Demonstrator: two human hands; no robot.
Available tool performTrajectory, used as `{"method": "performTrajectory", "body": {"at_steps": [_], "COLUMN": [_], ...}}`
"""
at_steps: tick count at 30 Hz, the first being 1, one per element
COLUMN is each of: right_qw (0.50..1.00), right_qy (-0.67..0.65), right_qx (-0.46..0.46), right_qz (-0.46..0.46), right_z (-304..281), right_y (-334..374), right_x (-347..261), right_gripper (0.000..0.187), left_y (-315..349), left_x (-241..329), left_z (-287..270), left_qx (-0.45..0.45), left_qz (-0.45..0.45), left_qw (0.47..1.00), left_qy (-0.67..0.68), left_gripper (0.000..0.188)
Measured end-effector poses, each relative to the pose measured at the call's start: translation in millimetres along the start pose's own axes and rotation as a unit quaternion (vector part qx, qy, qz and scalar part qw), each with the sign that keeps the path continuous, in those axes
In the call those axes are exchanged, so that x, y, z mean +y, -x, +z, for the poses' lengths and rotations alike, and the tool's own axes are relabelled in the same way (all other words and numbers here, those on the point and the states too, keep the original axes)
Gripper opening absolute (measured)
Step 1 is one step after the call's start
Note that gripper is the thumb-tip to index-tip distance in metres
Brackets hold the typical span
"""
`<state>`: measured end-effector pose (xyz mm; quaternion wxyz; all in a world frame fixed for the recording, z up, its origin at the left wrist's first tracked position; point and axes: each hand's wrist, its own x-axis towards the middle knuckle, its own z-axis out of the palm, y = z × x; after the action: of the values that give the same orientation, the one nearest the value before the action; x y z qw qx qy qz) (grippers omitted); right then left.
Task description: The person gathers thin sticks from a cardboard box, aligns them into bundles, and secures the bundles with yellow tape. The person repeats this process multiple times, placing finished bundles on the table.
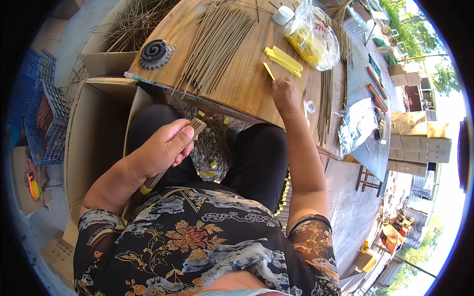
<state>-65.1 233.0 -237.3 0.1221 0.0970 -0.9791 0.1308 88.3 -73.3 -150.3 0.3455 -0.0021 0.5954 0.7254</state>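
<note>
My left hand (165, 144) is closed around a bundle of thin brown incense sticks (199, 127) above my lap, its thumb laid along the near side. The bundle's other end runs back under my forearm, where a yellow band (144, 189) goes round it. On the wooden table (252, 98), my right hand (286, 94) pinches one narrow yellow paper strip (268, 71). Just beyond that hand lies a small stack of yellow strips (284, 61). A clear plastic bag (313, 42) with yellow contents sits behind the stack.
Loose incense sticks (217, 47) spread over the table's left part, beside a dark spiral-topped disc (155, 54). More sticks (326, 106) lie right of my right hand, near a silvery plastic sheet (356, 126). An open cardboard box (98, 143) stands by my left leg.
</note>
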Motion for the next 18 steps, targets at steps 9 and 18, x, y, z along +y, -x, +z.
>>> {"method": "performTrajectory", "body": {"at_steps": [9,18], "right_qw": [0.997,0.987], "right_qy": [-0.010,-0.143], "right_qx": [0.052,0.030], "right_qz": [-0.048,0.064], "right_z": [-2.7,-16.4], "right_y": [2.0,5.0], "right_x": [1.9,-7.3], "right_gripper": [0.010,0.014], "left_y": [2.7,7.2], "left_x": [3.3,2.0], "left_z": [-2.5,0.1], "left_qx": [0.001,-0.001], "left_qz": [0.003,0.017], "left_qw": [1.000,1.000], "left_qy": [-0.020,-0.024], "left_gripper": [0.028,0.033]}}
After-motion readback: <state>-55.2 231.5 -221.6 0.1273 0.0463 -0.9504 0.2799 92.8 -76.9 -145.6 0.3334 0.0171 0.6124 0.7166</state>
